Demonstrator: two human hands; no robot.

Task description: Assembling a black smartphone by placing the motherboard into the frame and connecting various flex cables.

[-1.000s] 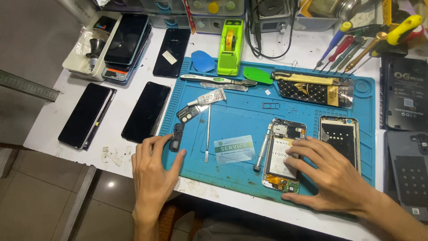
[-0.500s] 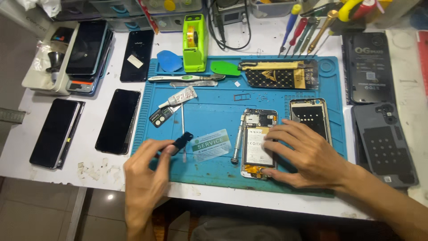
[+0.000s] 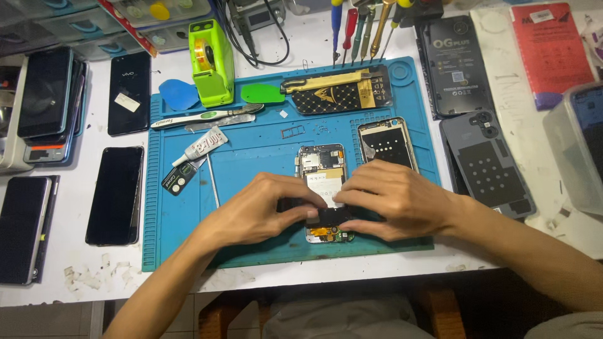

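Working at the near edge of a blue repair mat [image 3: 251, 245], both hands are brought together over an opened phone [image 3: 321, 164]. The left hand [image 3: 264, 210] and the right hand [image 3: 396, 198] are pinched on a small black part [image 3: 330, 216] laid across the phone's lower half. The phone lies flat near the mat's middle, its long axis running away from the worker, camera end far, exposed bottom board [image 3: 330, 235] near. A slip or hard press is judged likely to crease the part or strain the exposed board. Beyond, a second open phone [image 3: 386, 141], a glue tube [image 3: 201, 145] and a green tape dispenser [image 3: 212, 63] are seen.
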